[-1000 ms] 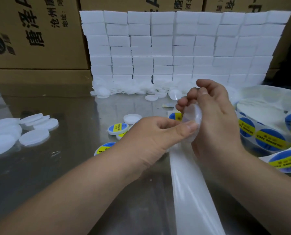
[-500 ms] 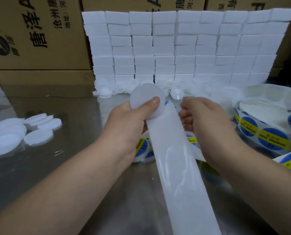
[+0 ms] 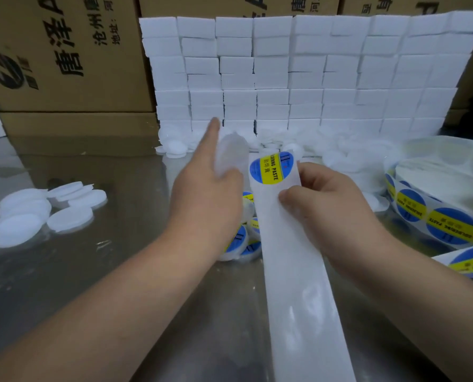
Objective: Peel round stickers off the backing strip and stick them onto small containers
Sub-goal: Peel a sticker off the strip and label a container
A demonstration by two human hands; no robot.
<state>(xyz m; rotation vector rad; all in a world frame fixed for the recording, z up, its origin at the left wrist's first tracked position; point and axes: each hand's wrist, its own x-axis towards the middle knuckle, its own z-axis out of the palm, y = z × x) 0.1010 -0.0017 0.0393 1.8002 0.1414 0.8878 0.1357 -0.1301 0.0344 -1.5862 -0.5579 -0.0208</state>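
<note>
Translucent container (image 3: 231, 155) sits clamped in your left hand (image 3: 210, 199), while your right hand (image 3: 329, 208) pinches the backing strip (image 3: 293, 271). Bring them together crooked and the sticker (image 3: 271, 168) may wrinkle or land off-centre.

**Packing / labelling station in a warehouse or small factory**

Printed cardboard cartons (image 3: 64, 51) stacked behind – wall of identical white boxes (image 3: 298, 75) on a shiny metal worktable (image 3: 78, 271). Loose white lids (image 3: 37, 213), sticker roll (image 3: 436, 216) – bulk stock, not a home.
</note>
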